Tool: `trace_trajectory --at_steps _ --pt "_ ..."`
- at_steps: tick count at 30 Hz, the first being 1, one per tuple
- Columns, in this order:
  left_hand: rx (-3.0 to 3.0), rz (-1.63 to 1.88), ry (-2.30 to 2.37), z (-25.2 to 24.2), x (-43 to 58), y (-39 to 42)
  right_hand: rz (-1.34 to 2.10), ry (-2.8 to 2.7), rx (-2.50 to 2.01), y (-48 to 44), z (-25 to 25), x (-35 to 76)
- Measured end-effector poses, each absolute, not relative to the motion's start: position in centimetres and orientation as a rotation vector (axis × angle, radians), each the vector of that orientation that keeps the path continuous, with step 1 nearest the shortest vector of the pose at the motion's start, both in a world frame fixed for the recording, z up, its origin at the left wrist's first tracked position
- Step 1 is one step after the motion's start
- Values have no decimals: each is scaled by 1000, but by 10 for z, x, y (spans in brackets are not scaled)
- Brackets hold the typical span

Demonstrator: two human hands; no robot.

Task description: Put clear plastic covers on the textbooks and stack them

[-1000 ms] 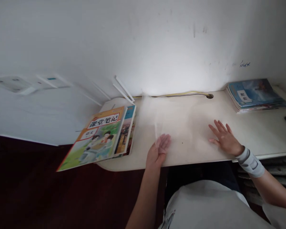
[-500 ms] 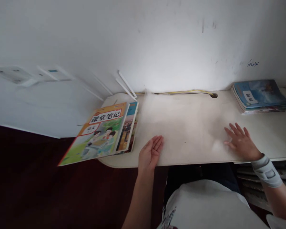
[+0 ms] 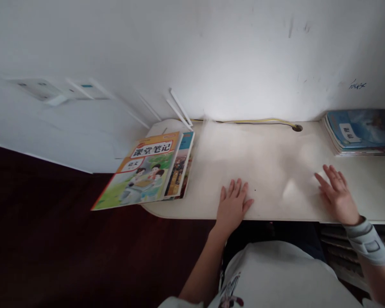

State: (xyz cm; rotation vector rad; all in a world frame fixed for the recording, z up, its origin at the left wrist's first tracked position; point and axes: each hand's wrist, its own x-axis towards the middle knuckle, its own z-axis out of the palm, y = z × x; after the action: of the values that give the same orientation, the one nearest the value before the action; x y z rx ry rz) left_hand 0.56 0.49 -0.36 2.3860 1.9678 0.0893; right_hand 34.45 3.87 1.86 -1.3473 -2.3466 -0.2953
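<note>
My left hand (image 3: 233, 205) lies palm down near the front edge of the pale desk (image 3: 211, 171), its fingers spread and holding nothing. Over the right part of the desk is my right hand (image 3: 337, 194), fingers extended, thumb side toward the middle, nothing in it; whether it touches the surface I cannot tell. A grey brace wraps its wrist. A stack of books (image 3: 147, 171) with a colourful illustrated cover sits at the left end, its top book sticking out past the desk edge. Another pile of books (image 3: 365, 128), blue on top, rests at the back right.
Behind the desk stands a white wall (image 3: 244, 55). Yellow and black cables (image 3: 263, 121) run along its foot to a round hole (image 3: 297, 128). A white router-like device (image 3: 167, 125) with upright antennas is behind the left books. Wall sockets (image 3: 90, 89) are at the left.
My left hand has moved right and turned from palm sideways to palm down. My right hand has rotated, with its fingers nearer together. The view has shifted slightly.
</note>
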Motion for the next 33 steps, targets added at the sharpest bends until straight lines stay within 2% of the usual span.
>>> trace_trajectory --at_steps 4,10,16,20,25,29,33 --pt "2370 21 1964 3 -2 4 -506 -2192 -1403 33 22 367" --pt "2330 -38 1986 9 -15 0 -320 -2706 -1460 7 14 396" --pt "2341 -9 2028 15 -17 -4 -436 -2466 -1607 23 17 359" --pt "2254 136 2318 41 -47 9 -405 -2457 -1628 37 -9 338" --pt "1769 271 2892 62 -121 40 -315 -2482 -1631 42 -41 346" --pt "1628 146 2919 53 -145 50 -324 -2443 -1593 39 -39 347" --pt "1677 71 2916 47 -124 40 -310 -2414 -1594 38 -34 342"
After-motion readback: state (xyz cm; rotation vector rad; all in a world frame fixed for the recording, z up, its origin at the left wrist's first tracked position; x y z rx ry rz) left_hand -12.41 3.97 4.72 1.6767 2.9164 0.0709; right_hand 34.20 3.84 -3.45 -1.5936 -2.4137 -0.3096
